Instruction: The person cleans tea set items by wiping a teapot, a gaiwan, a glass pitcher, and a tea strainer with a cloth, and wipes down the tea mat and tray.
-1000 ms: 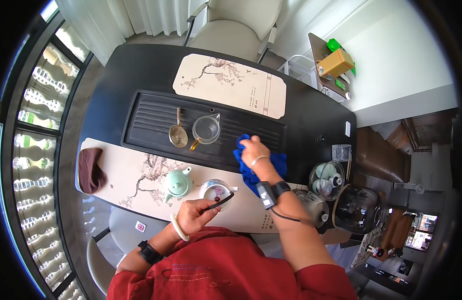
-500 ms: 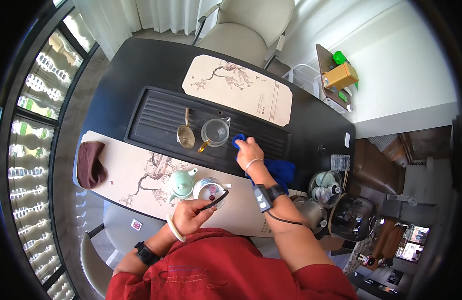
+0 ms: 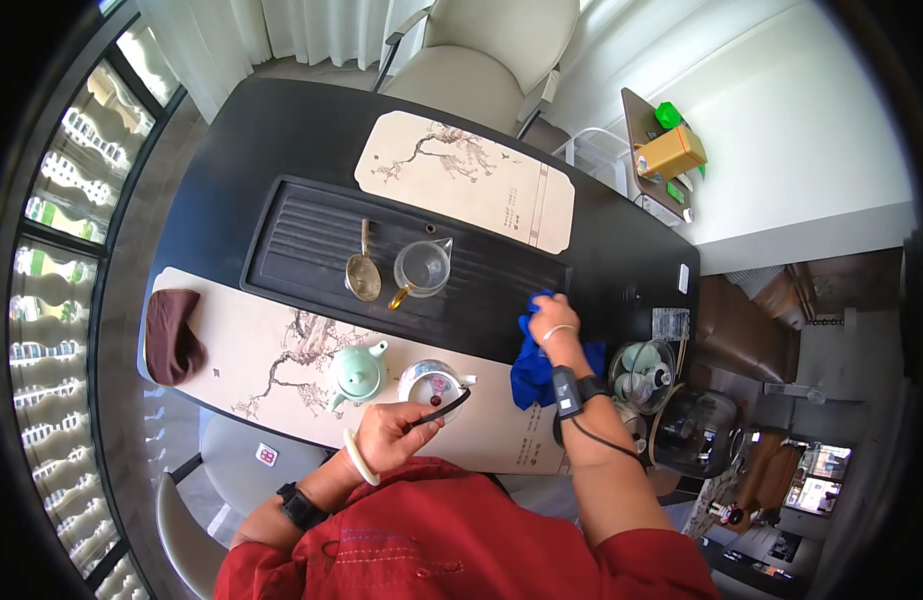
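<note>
In the head view, the right hand [image 3: 554,318] is bunched around the top of a blue cloth [image 3: 536,378]; its fingers grip a fold, and the rest of the cloth trails off toward 6 and 7 o'clock from it. The cloth runs lengthwise roughly from 12 to 6 o'clock, across the right end of the dark tray [image 3: 311,235] and onto the pale mat [image 3: 221,335] nearer the body. This crossing is the relation that matters most: the tray's long axis goes from just past 9 to just past 3 o'clock, so the cloth lies across it, and most of the ribbed tray stretches away toward 9 and 10 o'clock from the right hand.

On that tray, the glass pitcher [image 3: 422,268] sits near 10 o'clock from the right hand and about 12 o'clock from the left hand [image 3: 396,435]; the right seems slightly nearer. The strainer [image 3: 362,277] is beside the pitcher at its 9 o'clock, its handle pointing to 12.

The left hand is closed on the dark handle of a white teapot [image 3: 418,380], whose body lies at 1 o'clock from that hand and whose spout faces about 3. Whether its base touches the mat, I cannot tell. A green teapot [image 3: 357,373] stands at the left hand's 11 o'clock, well apart from the cloth.
</note>
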The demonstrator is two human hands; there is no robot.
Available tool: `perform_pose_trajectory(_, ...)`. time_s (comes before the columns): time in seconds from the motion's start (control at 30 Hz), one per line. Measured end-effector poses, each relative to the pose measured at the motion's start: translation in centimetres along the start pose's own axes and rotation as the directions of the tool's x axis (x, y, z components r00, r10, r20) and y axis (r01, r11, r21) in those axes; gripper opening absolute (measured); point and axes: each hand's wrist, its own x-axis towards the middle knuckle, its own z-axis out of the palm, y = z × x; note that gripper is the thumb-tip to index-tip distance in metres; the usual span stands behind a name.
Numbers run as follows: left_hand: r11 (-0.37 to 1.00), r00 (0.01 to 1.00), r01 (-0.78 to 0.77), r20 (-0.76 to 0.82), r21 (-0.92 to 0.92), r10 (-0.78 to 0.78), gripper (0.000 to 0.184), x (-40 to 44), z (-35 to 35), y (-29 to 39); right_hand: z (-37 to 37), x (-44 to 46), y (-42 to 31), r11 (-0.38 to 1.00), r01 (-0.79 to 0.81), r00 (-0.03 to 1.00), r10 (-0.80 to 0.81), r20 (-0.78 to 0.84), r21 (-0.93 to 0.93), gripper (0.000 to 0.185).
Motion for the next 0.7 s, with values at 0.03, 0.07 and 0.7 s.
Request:
perform_pose_trajectory(0.03,1.000,1.000,0.001,-0.002,0.000,-0.001,0.014,0.1,0.0,0.0,1.6,0.6,-1.4,0.990,0.087,0.995,-0.081,-0.062,0.110,0.025)
perform_pose_trajectory(0.07,1.000,1.000,-0.016,-0.015,-0.013,0.016,0.014,0.1,0.0,-0.1,1.7,0.4,-4.1,0.980,0.148,0.984,-0.133,-0.121,0.130,0.027)
perform_pose_trajectory(0.7,0.998,0.999,0.042,-0.003,0.043,-0.042,0.013,1.0,-0.1,0.5,0.9,0.4,-6.5,0.958,0.185,0.976,-0.153,-0.155,0.218,0.026)
